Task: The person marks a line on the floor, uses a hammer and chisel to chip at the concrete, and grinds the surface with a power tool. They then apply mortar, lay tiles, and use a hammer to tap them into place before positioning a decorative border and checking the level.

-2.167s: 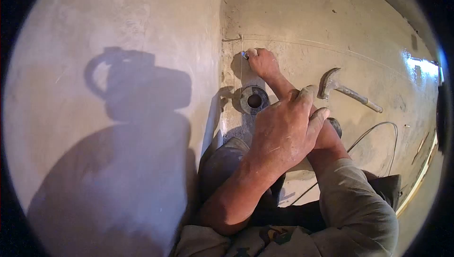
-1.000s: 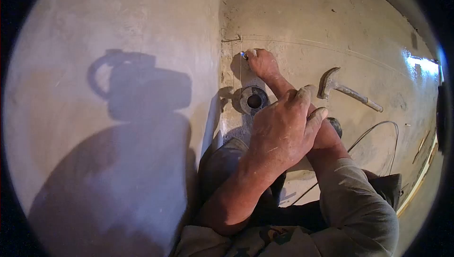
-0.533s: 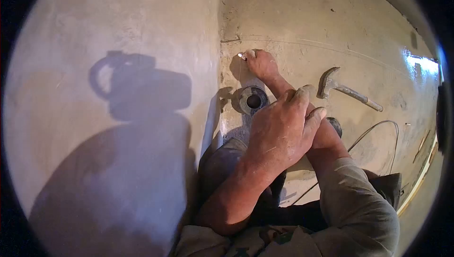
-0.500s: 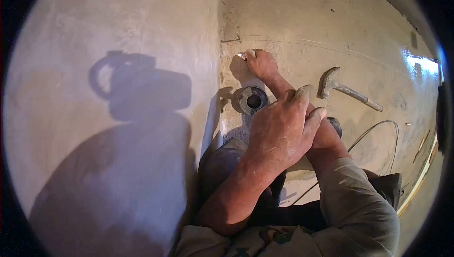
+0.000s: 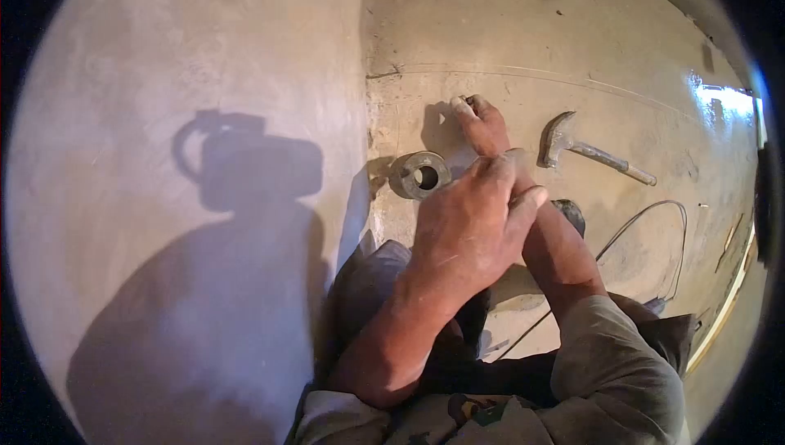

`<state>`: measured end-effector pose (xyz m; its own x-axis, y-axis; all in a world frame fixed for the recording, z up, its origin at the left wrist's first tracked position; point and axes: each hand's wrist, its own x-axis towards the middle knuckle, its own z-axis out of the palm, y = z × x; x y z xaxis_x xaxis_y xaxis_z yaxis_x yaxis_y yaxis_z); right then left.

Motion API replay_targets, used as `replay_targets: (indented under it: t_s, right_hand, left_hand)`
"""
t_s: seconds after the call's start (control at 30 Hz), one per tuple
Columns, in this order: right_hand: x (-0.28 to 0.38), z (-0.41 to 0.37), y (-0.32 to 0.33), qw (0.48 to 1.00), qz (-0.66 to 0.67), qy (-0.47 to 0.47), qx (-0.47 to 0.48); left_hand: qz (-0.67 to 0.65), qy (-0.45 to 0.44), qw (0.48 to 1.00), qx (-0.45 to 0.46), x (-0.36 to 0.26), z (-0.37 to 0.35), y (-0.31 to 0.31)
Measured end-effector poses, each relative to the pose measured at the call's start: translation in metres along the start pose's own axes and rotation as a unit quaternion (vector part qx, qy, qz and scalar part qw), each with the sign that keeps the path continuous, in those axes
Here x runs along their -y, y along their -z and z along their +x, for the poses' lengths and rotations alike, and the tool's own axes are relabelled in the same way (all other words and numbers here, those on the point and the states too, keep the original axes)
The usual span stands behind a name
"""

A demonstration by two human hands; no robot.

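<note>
My right hand (image 5: 484, 128) is raised over the floor, thumb and fingers pinched together at a small dark thing (image 5: 469, 101) too small to name. Across my right forearm lies my left hand (image 5: 473, 220), back up, with index finger and thumb apart; its other fingers are mostly hidden. A thick grey ring-shaped roll (image 5: 409, 177) with a round hole sits by the wall, just left of my left hand. To the right of my hands, a worn hammer (image 5: 601, 155) rests on the floor, its head towards me and its handle pointing right.
A plastered wall (image 5: 270, 28) rises on the left, carrying my shadow. A thin dark cable (image 5: 685, 232) curves over the dusty floor (image 5: 507, 36) at the right. A dark rounded object (image 5: 570, 214) is partly hidden behind my right forearm. Strong light reflects at far right.
My right hand has drawn back from near the wall corner, moving right and slightly towards me. The bright glint at its fingertips is gone. My left hand stays over the right forearm.
</note>
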<state>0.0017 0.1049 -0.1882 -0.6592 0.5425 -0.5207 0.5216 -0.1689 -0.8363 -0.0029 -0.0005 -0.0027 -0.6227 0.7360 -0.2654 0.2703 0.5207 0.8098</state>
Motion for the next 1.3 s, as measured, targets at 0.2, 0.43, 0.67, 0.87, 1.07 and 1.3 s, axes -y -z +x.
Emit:
replay_targets:
  t_s: [0.2,0.43,0.67,0.87,1.07,1.3]
  right_hand:
    - [-0.025,0.006,0.034,0.976,-0.206,0.069,0.02]
    - [0.016,-0.004,0.108,0.817,-0.525,0.146,0.188]
    - [0.042,-0.009,0.189,0.721,-0.66,0.115,0.178]
    - [0.106,-0.034,0.119,0.727,-0.558,0.217,0.337]
    - [0.133,-0.06,0.083,0.686,-0.533,0.256,0.424]
    - [0.153,-0.07,0.077,0.667,-0.553,0.281,0.411]
  left_hand:
    - [0.051,0.024,0.998,0.019,-0.004,0.002,-0.005]
    - [0.139,0.119,0.982,0.037,0.009,0.012,-0.007]
    - [0.099,0.055,0.994,-0.007,0.03,0.011,-0.011]
    - [0.182,0.081,0.979,0.039,0.051,0.022,-0.013]
    - [0.218,0.137,0.963,0.086,0.055,0.029,-0.008]
    - [0.271,0.171,0.944,0.074,0.034,0.022,-0.014]
